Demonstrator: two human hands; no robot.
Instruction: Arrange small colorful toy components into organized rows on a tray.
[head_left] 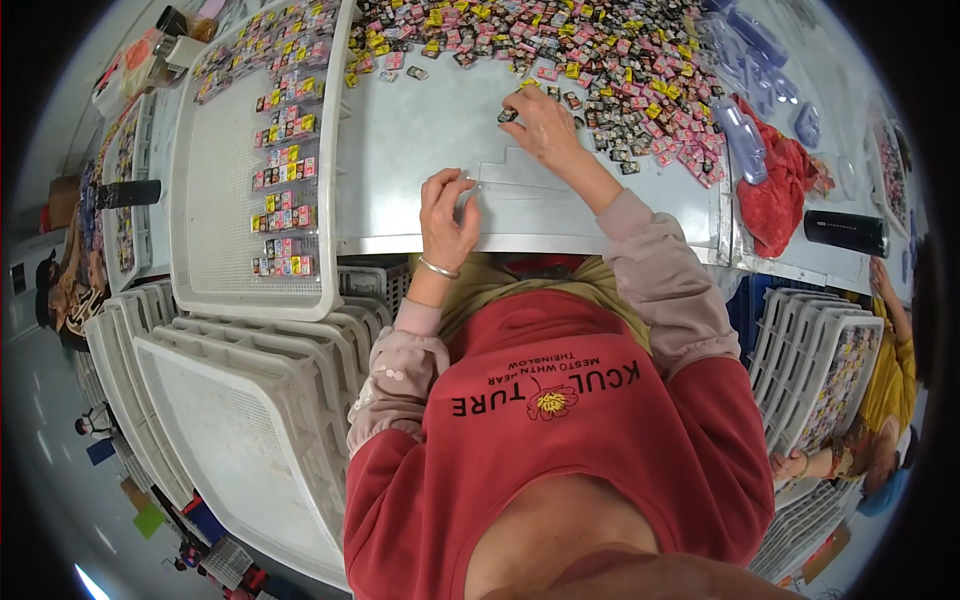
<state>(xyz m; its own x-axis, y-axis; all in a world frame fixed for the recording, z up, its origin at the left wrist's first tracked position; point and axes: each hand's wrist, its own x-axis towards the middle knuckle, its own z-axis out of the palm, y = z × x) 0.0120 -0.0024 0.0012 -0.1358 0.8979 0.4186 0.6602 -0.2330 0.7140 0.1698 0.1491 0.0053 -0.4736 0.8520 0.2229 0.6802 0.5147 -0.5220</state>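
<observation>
My right hand (548, 130) reaches over the steel table at the near edge of the pile, thumb and forefinger pinching a small black printed block (508, 116). My left hand (447, 222) is nearer the table's front edge, its fingers curled and fingertips closed at the left end of a clear plastic tray (520, 175). This thin, stepped tray is hard to see against the metal. Beyond both hands spreads a thick heap of small pink, black and yellow blocks (640, 90).
At left a white mesh crate (225, 230) holds rows of filled clear trays (285, 168). Clear plastic pieces (740, 140), a red cloth (775, 200) and a black cylinder (846, 233) lie at right. White crates (230, 420) are stacked below left. A person in yellow (890, 380) stands at far right.
</observation>
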